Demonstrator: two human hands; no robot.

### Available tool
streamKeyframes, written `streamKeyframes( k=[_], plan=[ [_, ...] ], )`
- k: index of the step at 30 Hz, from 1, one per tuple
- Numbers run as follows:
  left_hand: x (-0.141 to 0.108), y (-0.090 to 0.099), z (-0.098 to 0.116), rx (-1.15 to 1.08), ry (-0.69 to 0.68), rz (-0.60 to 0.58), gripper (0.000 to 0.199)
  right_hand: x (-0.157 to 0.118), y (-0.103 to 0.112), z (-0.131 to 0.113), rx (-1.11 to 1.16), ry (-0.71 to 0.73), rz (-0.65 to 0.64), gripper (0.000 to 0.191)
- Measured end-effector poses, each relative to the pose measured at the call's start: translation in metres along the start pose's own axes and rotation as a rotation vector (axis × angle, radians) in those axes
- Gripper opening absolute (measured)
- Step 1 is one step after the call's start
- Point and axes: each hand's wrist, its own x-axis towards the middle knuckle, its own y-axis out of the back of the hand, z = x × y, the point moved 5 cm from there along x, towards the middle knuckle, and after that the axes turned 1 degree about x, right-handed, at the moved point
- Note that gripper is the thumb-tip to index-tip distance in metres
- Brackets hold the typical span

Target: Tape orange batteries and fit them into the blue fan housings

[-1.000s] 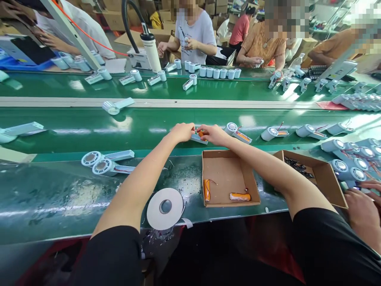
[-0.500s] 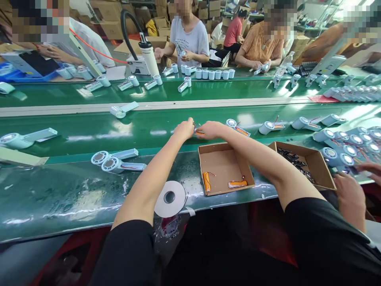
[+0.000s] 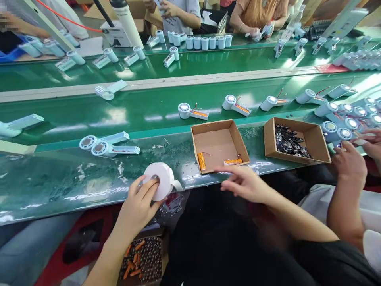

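My left hand grips a roll of white tape, with fingertips at its core and the thumb at its lower edge. The roll is tilted up at the bench's front edge, and a loose tape end sticks out to its right. My right hand is empty, fingers apart, index finger stretched toward the front rim of a shallow cardboard box. Inside that box lie two orange batteries with thin wires, one battery at the left and another battery at the front right.
Pale blue handheld fan bodies, such as one fan body with an orange battery, lie along the green belt. A second cardboard box holds small black parts. A co-worker's hands work at the right. Below stands a box of batteries.
Both hands have drawn back from the belt. My left hand has taken hold of the tape roll; my right hand has let go of the fan body, which lies on the belt. The view has tipped downward.
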Motion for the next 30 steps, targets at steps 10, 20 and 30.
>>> streamKeyframes(
  k=[10,20,30],
  plan=[
    [0.021,0.052,-0.008,-0.025,0.297,0.416,0.050,0.035,-0.108,-0.009,-0.381,0.128,-0.523,0.022],
    [0.032,0.025,0.025,-0.008,0.145,0.386,0.046,0.116,-0.014,0.018,-0.919,-0.020,-0.181,0.038],
    [0.036,0.007,0.052,0.062,0.031,0.266,0.052,0.100,0.019,0.002,0.186,0.184,0.282,0.021]
  ],
)
